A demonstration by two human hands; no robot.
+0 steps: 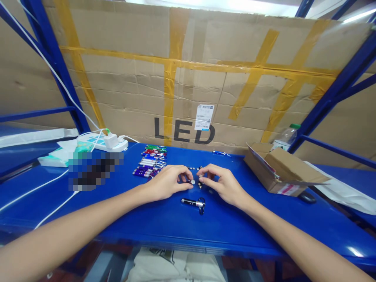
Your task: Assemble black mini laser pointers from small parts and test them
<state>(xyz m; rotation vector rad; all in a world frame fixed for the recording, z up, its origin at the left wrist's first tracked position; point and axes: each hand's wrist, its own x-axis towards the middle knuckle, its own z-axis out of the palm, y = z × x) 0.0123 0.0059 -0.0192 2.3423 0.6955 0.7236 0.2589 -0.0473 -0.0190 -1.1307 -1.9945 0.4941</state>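
Near edge: runs along the front of the worktop; leaves room for moving up to the black torch.
Black torch: lies flat, just nearer than both hands. Probably light, stiff and smooth, apt to roll; best taken by mid-barrel.
Left hand: grip narrow, holding a disc at the fingertips.
Disc held: seemingly light, hard and slippery; best pinched by the rim.
Right hand: grip narrow, at small dark pieces; cannot tell about anything held.
Loose discs: lie just beyond, between the hands; easily scattered, by the look.
Torch row: many-coloured, beyond the left hand; limits moves that way.
Box: open-topped, well apart from the right hand; leaves sideways room.
Blue torch: lies farthest back, near the foot of the cardboard.
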